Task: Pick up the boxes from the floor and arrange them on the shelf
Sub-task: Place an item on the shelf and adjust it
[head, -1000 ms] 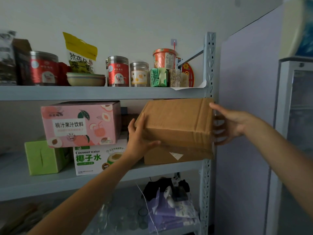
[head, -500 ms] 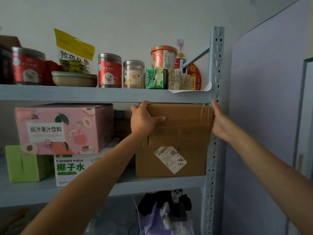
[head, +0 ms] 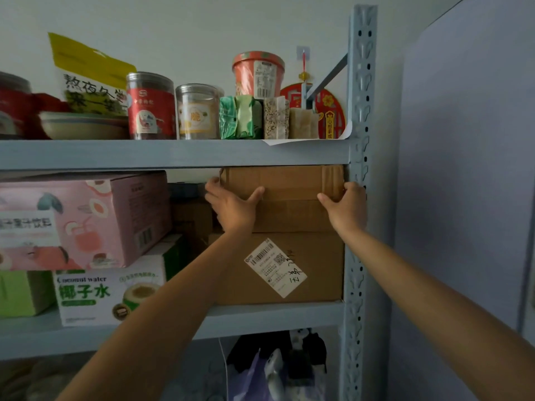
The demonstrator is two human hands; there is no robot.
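Head view, the only one: the upper cardboard box (head: pixel 289 195) now sits square on the lower cardboard box (head: pixel 292 267), at about three o'clock on the middle shelf (head: pixel 275 314), tight against the right upright (head: pixel 357 198). A second ago it was tilted and hanging partly out past the front edge; half a second ago it had gone level; now its face lies flush with the box beneath and its top is just under the upper shelf (head: pixel 173 154).

The left hand (head: pixel 231 209) is spread flat on the box's left front corner, thumb pointing to one o'clock and fingers wrapped round the side. The right hand (head: pixel 346 206) presses the right front edge, thumb on the face and fingers between box and upright. Both read as open palms pushing, not a closed grasp. Earlier the right hand was out at the far side of the box; it has come round to the front.

To nine o'clock stand the pink juice carton (head: pixel 84 221) on the coconut water carton (head: pixel 110 293), apart from the brown stack.

My judgement: this box is placed, and only a final nudge remains before the hands let go. The floor is out of sight, so I cannot tell how many boxes are left.
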